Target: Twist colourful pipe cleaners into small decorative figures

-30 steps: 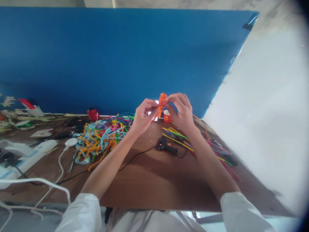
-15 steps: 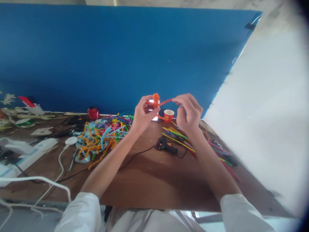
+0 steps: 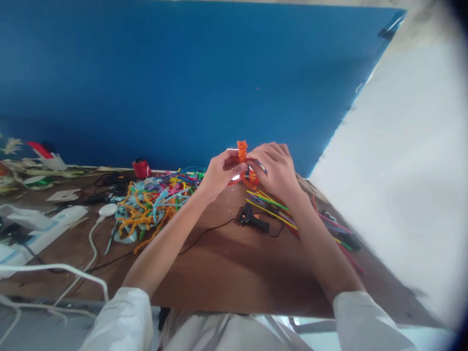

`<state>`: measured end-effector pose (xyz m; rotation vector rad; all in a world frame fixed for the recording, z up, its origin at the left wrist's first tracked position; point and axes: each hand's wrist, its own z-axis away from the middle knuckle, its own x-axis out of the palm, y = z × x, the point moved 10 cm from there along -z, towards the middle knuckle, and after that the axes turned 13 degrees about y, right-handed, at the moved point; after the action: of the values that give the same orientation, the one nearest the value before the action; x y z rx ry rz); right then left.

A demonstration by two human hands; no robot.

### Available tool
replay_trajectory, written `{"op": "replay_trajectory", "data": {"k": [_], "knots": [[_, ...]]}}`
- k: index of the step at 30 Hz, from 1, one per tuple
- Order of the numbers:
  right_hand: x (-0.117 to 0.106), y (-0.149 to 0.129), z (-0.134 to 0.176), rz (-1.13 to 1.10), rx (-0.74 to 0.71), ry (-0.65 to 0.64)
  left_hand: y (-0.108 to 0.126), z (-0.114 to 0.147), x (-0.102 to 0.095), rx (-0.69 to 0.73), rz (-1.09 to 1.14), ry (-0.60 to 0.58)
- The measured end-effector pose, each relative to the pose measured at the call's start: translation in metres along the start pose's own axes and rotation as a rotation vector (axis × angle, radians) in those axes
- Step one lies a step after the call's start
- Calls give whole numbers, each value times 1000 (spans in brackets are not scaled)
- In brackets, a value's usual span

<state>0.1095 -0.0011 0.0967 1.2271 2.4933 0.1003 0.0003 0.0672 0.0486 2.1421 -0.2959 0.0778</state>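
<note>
An orange pipe-cleaner figure [image 3: 242,150], coiled tightly round into an upright body, is held up in front of the blue panel. My left hand [image 3: 220,174] pinches it from the left between thumb and fingers. From the right, my right hand [image 3: 275,166] has its fingertips closed against the coil, on the orange strand wound there. Loose orange ends hang below the fingers. Behind my right hand, a red paper cup [image 3: 253,177] is partly hidden.
A black glue gun [image 3: 253,219] lies mid-table, its cord running left. Coloured pipe cleaners [image 3: 270,207] lie to the right. A tangled heap of pipe-cleaner pieces [image 3: 149,209] is at the left, beside a white power strip [image 3: 60,229]. A blue panel [image 3: 183,87] stands behind.
My right hand has come left and in against the coil; the strand that stretched out between the hands is now drawn close round the orange figure. The figure has turned slightly.
</note>
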Motion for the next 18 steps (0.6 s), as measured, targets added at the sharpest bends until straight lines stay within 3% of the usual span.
{"op": "replay_trajectory", "data": {"k": [6, 9, 13, 18], "knots": [[7, -5, 6, 110, -71, -13, -1, -1, -1, 4, 15, 5], [9, -7, 7, 126, -35, 16, 2, -2, -6, 68, -42, 54], [12, 1, 7, -45, 191, 42, 15, -1, -11, 236, -207, 118], [27, 20, 14, -531, 555, -45, 42, 12, -5, 586, -548, 77]]}}
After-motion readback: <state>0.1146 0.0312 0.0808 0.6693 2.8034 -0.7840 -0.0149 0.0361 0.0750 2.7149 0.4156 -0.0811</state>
